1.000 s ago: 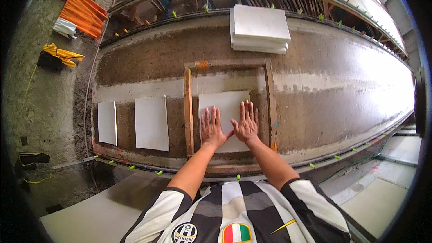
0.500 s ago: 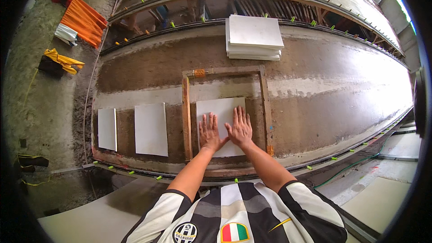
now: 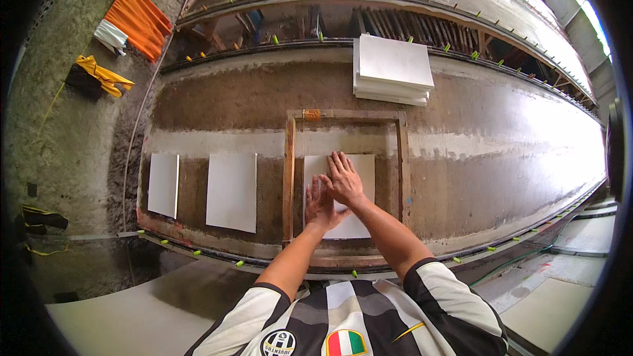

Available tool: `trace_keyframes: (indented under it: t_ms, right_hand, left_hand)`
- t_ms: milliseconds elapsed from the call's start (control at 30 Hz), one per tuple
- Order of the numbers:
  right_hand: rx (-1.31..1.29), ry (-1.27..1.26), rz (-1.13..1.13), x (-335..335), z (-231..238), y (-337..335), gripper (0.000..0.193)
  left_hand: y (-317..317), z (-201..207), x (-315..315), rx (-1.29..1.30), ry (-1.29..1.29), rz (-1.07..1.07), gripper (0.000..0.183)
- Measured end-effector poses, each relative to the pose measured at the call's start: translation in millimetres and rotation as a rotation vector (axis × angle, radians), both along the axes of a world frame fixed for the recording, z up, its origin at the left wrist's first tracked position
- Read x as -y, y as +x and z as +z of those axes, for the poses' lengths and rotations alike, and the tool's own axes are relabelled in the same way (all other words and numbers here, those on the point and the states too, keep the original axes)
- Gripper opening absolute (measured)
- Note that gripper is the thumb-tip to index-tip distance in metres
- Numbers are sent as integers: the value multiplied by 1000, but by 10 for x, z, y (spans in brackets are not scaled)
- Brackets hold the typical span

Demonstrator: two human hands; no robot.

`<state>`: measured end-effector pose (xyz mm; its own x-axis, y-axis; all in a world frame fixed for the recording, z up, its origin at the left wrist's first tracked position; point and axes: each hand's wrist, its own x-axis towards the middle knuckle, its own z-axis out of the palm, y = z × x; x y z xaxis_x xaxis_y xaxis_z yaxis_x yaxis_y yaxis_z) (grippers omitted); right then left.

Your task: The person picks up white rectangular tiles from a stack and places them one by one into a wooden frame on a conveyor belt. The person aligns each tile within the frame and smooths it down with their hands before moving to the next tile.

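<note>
A white rectangular sheet (image 3: 359,217) lies on the long table inside a wooden frame (image 3: 403,171). My left hand (image 3: 320,209) rests flat on the sheet's left part, its thumb pointing right and its fingers stretched upward. Partly crossing over it, my right hand (image 3: 345,181) lies on the sheet with straight fingers angled to the upper left. Both hands are open and grip nothing. The right hand covers some of the left hand's fingers.
Two white rectangular pieces (image 3: 231,191) lie left of the frame. Beyond it stands a stack of white sheets (image 3: 394,69) by the table's far edge. Green clips (image 3: 239,264) line the near edge. An orange cloth (image 3: 138,21) hangs at the upper left.
My right hand has moved left across the sheet and now overlaps my left hand; before, they lay side by side. The whole view has shifted slightly.
</note>
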<state>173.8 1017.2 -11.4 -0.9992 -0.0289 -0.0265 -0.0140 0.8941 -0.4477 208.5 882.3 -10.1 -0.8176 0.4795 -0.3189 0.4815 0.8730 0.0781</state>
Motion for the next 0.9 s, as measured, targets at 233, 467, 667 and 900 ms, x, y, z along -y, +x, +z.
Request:
trace_keyframes:
  t_ms: [233, 467, 667, 900]
  right_hand:
    - [129, -60, -4, -249, 42, -28, 67]
    - [85, 97, -293, -228, -109, 850, 75]
    - [-22, -88, -273, -240, -65, 904, 73]
    - [-47, 30, -230, -329, 8, 1047, 66]
  left_hand:
    - [15, -47, 36, -51, 240, 59, 128]
    - [43, -147, 52, -62, 275, 26, 119]
    - [97, -106, 79, -12, 251, 25, 109]
    - [50, -170, 128, -115, 340, -90, 89]
